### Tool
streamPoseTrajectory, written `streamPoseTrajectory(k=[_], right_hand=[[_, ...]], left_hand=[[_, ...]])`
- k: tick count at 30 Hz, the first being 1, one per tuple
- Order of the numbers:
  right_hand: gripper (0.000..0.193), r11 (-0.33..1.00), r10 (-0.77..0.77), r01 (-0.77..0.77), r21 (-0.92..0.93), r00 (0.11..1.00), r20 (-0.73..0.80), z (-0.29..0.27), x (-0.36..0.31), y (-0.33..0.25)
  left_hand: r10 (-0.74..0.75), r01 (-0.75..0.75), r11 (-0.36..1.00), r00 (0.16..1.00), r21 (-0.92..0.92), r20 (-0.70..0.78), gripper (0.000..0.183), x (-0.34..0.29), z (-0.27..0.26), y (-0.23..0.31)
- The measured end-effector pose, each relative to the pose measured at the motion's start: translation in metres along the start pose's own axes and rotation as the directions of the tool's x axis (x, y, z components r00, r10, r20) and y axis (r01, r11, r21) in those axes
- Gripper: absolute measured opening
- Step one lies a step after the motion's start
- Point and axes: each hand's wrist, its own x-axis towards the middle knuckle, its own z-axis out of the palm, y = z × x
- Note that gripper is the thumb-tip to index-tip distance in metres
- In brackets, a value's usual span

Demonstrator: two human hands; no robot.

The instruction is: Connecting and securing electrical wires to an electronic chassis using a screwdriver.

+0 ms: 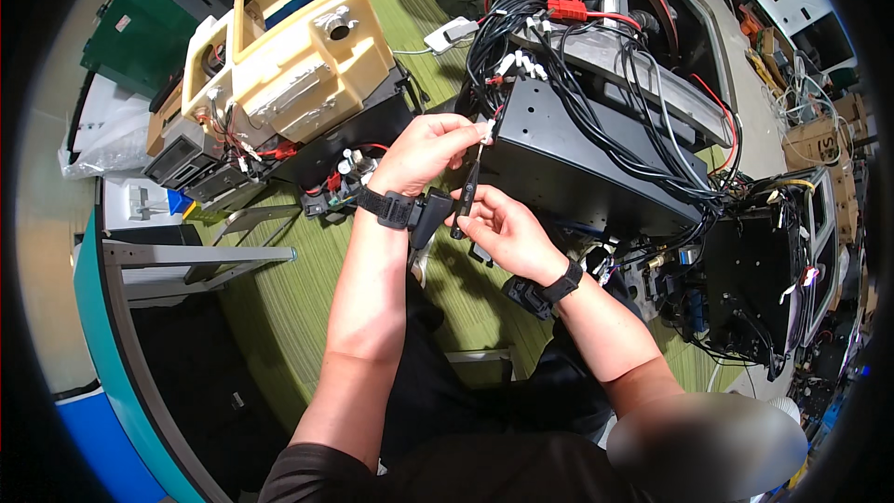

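My left hand (421, 151) is closed, thumb and forefinger pinching a small white wire connector (487, 131) by the corner of a black metal box (596, 163). Thin wires, some red, run up from the connector. In the fingers of my right hand (507, 235) is a slim screwdriver with a black handle (465, 206). Its thin shaft points up to the connector, and the tip seems to touch it, though the exact contact is too small to tell. Both wrists wear black straps with small black units.
Black cable bundles (577, 84) with a red plug (566, 6) drape over the box. A cream plastic housing (307, 56) stands at the far left. A teal-edged table (102, 317) with a metal leg is near left. More wired equipment (759, 289) stands at the right.
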Motion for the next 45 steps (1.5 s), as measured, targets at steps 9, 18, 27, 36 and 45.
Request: streamPoseTrajectory(k=[9,18,27,36,45], right_hand=[[0.028,0.999,-0.019,0.019,0.045,1.0,-0.004,0.001,-0.001,-0.001],[0.031,0.967,0.035,-0.056,0.247,0.996,0.087,0.005,-0.006,-0.016],[0.029,0.979,0.012,-0.023,0.2,0.998,0.055,0.003,-0.005,-0.016],[0.028,0.972,0.028,-0.038,0.231,0.999,0.046,0.002,-0.005,-0.017],[0.035,0.981,0.002,-0.011,0.192,0.999,0.046,-0.004,-0.002,-0.011]], left_hand=[[0.011,-0.011,1.0,1.0,-0.011,0.012,0.02,0.0,0.002,0.0],[-0.007,0.008,1.0,0.999,0.03,-0.035,0.02,0.0,-0.001,0.0],[-0.003,0.003,1.0,1.0,0.015,-0.013,0.022,0.001,-0.002,-0.002],[-0.008,0.008,1.0,1.0,0.002,-0.009,0.022,0.001,-0.001,-0.003],[-0.007,0.007,1.0,1.0,-0.008,-0.012,0.021,0.0,0.0,-0.001]])
